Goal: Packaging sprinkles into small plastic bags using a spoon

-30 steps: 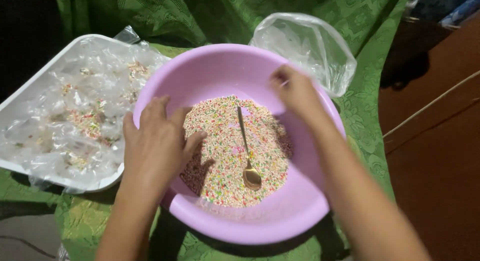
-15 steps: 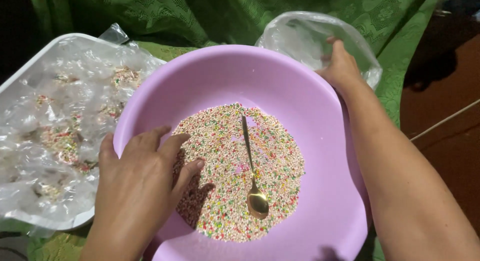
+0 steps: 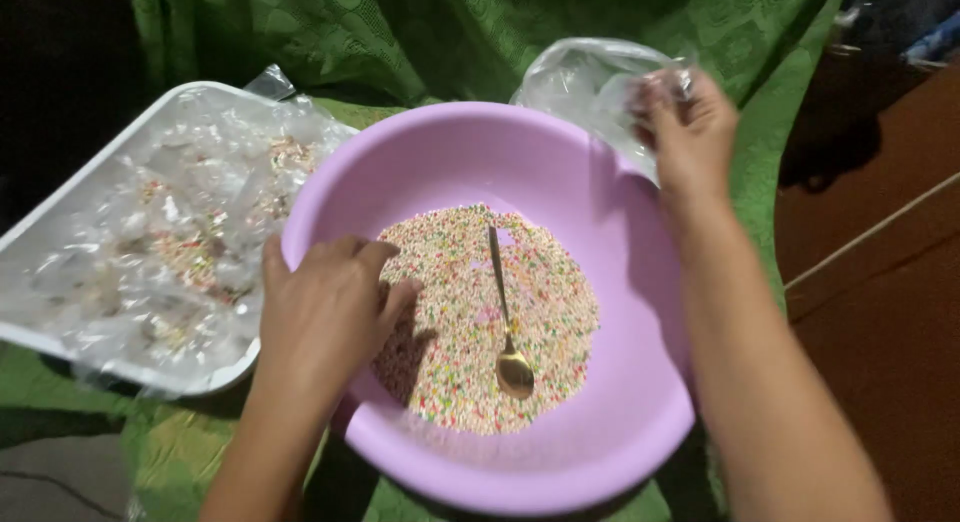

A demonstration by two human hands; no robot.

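Observation:
A lilac plastic basin (image 3: 590, 172) sits on green cloth and holds a layer of tiny multicoloured sprinkles (image 3: 455, 332). A gold spoon (image 3: 505, 322) lies in the sprinkles, bowl toward me. My left hand (image 3: 325, 317) rests inside the basin at its left side, fingers spread over the sprinkles, holding nothing that shows. My right hand (image 3: 685, 127) reaches past the basin's far rim and pinches the clear plastic bags (image 3: 580, 82) lying there.
A white tray (image 3: 60, 217) covered with crumpled clear plastic and scattered sprinkles lies to the left. Green patterned cloth (image 3: 420, 42) covers the surface. A brown floor (image 3: 880, 282) shows at the right.
My right hand left the basin's rim and moved back onto the clear plastic bags, closing on them. My left hand stayed in the basin. The view drew closer.

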